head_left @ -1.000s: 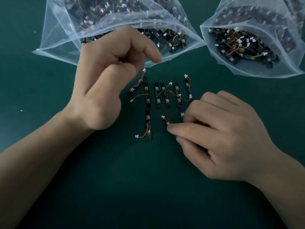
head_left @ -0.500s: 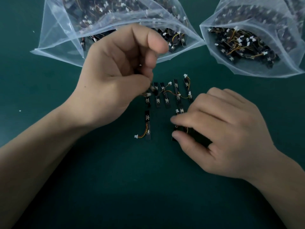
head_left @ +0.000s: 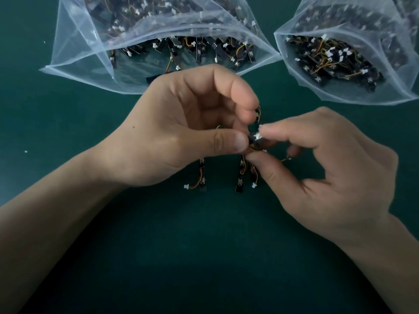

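- The left hand is over the middle of the bench. Its thumb and curled fingers pinch one end of a small black button board.
- The right hand meets it from the right. Its forefinger tip is on the board's upper edge, and its thumb pinches from below at the orange wire.
- The button board sits between the two sets of fingertips at mid-bench, over the laid-out row.
- Toward the near edge from the hands lies a loose board, lengthwise, its white plug out to the left.
- A second loose board lies just beside the right thumb. Others in the row are hidden under the hands.
- The left bag lies along the far edge, its open rim just beyond the left knuckles.
- The right bag sits at the far right corner, apart from the right hand, with only a narrow gap between the two bags.
- Room to move lies toward the near edge, where green surface shows between the forearms, and along the left edge beside the left wrist.
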Tool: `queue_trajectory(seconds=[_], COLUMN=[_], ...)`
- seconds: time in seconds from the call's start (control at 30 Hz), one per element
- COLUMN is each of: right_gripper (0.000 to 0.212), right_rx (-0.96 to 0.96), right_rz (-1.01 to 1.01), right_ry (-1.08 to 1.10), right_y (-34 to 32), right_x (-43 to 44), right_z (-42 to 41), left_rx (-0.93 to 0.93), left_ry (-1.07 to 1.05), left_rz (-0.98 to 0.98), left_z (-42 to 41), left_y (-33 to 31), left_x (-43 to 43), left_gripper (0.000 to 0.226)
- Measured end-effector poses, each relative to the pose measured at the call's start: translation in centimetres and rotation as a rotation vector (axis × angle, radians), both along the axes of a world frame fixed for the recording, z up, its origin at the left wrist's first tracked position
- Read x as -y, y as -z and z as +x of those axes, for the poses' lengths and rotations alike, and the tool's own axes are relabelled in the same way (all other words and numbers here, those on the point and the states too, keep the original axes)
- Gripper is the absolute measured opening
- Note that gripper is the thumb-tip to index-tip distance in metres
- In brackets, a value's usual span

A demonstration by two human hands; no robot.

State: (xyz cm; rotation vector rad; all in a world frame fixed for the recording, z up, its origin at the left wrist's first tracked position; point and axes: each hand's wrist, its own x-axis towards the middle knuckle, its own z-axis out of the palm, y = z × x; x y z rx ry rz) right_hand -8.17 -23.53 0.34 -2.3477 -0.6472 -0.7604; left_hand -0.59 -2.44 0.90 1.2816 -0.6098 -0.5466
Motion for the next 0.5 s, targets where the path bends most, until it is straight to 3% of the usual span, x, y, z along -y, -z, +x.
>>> queue_trajectory(seconds=[0.2,0.5], right_gripper=[0.038,0.029], right_rx=[-0.072,-0.15], right_rz=[0.138,0.118], right_ry=[-0.008,-0.02], right_y=[-0.06,-0.22], right_x=[0.1,0.05], right_z=[-0.02,0.19], left_rx=[0.002,0.004], left_ry=[-0.013,0.014], left_rz=[0.045,0.111], left_z=[-0.13,-0.56], left_y=[-0.41,-0.45], left_x=[-0.12,0.1], left_gripper=[0.027,0.031])
